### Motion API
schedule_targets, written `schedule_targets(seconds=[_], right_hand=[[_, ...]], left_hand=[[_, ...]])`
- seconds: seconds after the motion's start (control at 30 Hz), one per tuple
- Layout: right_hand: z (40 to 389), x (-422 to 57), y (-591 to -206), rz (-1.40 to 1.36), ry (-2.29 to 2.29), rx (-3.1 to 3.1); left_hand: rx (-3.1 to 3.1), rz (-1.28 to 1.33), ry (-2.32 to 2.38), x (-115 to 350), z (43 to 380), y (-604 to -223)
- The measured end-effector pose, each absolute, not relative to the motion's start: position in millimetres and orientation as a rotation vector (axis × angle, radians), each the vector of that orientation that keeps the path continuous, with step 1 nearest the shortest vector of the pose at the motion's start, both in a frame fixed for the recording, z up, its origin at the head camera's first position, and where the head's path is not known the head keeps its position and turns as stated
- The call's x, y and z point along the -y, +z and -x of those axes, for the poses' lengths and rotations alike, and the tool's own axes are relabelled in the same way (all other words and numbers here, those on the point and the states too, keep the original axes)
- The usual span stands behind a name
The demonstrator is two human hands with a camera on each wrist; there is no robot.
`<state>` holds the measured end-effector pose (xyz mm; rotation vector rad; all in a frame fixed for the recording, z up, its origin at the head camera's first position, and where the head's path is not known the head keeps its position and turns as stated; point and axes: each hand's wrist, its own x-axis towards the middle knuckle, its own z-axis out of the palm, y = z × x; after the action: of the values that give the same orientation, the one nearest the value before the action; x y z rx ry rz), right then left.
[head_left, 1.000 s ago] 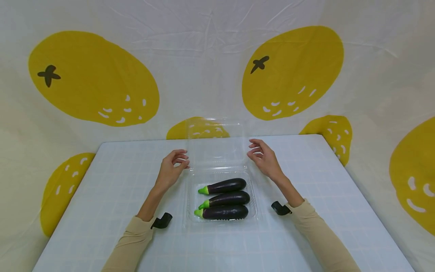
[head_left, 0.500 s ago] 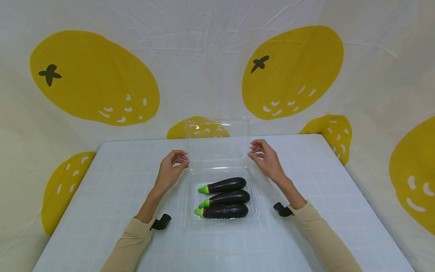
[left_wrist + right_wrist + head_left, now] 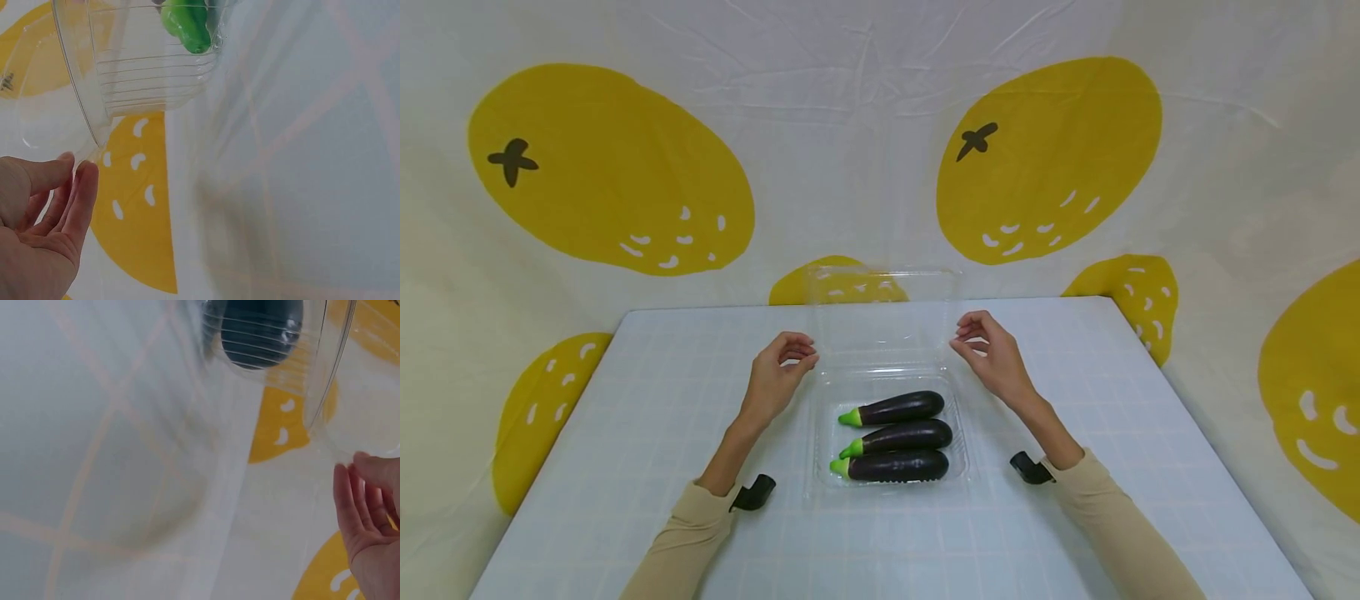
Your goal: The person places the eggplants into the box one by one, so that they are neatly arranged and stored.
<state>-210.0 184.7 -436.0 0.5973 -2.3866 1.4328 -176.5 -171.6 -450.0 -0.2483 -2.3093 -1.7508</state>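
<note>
A clear plastic clamshell container (image 3: 958, 417) lies unfolded on the table, its lid (image 3: 883, 333) raised at the far side. Three dark eggplants with green stems, a far eggplant (image 3: 906, 407), a middle eggplant (image 3: 910, 436) and a near eggplant (image 3: 901, 466), lie side by side in its base. At the lid's left edge, my left hand (image 3: 777, 375) pinches the rim between thumb and fingertips. My right hand (image 3: 995, 362) pinches the opposite edge. Both wrist views show the fingertips meeting at the thin transparent rim. An eggplant's green stem (image 3: 187, 25) shows through the base's wall.
The pale checked table (image 3: 625, 467) reaches back to a white cloth (image 3: 850, 167) printed with yellow fruit shapes. A black camera mount (image 3: 754, 492) sits on the left wrist and another camera mount (image 3: 1030, 468) on the right.
The lid has shifted slightly and its upper edge looks wider. My right hand has edged a little to the right; my left hand stays nearly still. The eggplants have not moved.
</note>
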Motion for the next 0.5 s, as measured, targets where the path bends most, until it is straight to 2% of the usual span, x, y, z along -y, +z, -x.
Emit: schedule_targets(seconds=[0.5], right_hand=[[204.0, -186.5, -438.0, -0.612, 1.345, 2.33]], left_hand=[[2.289, 0.319, -1.583, 174.1, 173.8, -450.8]])
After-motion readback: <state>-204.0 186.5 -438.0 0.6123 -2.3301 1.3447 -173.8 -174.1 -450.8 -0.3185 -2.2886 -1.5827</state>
